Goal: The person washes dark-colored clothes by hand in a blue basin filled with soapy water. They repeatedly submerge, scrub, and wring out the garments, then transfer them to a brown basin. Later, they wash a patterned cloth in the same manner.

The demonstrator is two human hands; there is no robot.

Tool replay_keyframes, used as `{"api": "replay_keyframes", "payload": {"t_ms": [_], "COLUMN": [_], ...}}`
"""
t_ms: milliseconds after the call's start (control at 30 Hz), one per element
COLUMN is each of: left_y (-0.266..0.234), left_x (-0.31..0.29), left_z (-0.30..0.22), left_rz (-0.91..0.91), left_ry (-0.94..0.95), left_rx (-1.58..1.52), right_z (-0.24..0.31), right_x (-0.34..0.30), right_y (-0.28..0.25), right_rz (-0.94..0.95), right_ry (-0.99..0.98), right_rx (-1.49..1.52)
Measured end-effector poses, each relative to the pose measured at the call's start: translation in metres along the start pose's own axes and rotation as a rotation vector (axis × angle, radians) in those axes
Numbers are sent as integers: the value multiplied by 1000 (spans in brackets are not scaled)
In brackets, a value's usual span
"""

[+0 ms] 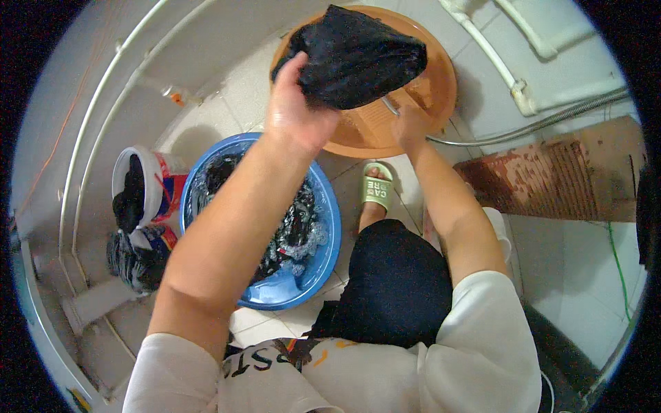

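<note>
Perhaps most at risk of losing the black cloth from the left hand, for lack of visible support anywhere but near the left end. If soaked (hard to judge beyond a dark, damp-looking sheen), likely to sag heavily toward the free right end and slide out from under the thumb. In that case, could flop into the orange basin or over its left rim onto the tiles. Could also send a splash over the near rim toward the green slipper, through tilting the metal hose badly; cannot tell about any flow at the tip. Could jerk the aim sideways too, by pulling that hose tight. As for position, held up over the far left part of the orange basin, spreading rightward from the left palm; impossible to say, from above, whether touching the basin underneath. Gripped by the left hand, with the thumb over the edge and the fingers mostly hidden. Just beside the right hand, closed around the hose near its tip by all appearances, and not visibly touching the cloth. Well apart from the blue basin, down to the near left, with dark laundry and suds inside.
</note>
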State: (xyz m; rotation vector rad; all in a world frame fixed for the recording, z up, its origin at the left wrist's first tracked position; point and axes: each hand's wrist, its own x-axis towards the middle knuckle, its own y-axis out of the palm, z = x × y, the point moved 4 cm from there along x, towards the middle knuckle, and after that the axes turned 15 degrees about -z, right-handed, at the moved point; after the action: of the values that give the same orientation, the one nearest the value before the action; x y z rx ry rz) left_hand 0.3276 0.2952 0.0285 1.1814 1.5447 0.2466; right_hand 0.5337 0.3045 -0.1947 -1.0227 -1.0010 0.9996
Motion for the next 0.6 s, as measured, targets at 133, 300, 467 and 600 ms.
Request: {"api": "replay_keyframes", "payload": {"t_ms": [133, 300, 467, 600], "left_y": [-86, -200, -257, -331], "left_x": [74, 70, 4, -66], "left_z": [85, 110, 50, -13], "left_rz": [-196, -386, -384, -340], "left_ry": [-202, -373, -98, 646], "left_rx": [243, 603, 955, 1713], "right_z": [-16, -10, 3, 36], "right_x": [-11, -20, -27, -38], "right_y": [13, -11, -16, -29], "right_rz": [-361, -108, -128, -495], "right_ry": [30, 57, 195, -79], "right_rx": [14, -56, 23, 98]}}
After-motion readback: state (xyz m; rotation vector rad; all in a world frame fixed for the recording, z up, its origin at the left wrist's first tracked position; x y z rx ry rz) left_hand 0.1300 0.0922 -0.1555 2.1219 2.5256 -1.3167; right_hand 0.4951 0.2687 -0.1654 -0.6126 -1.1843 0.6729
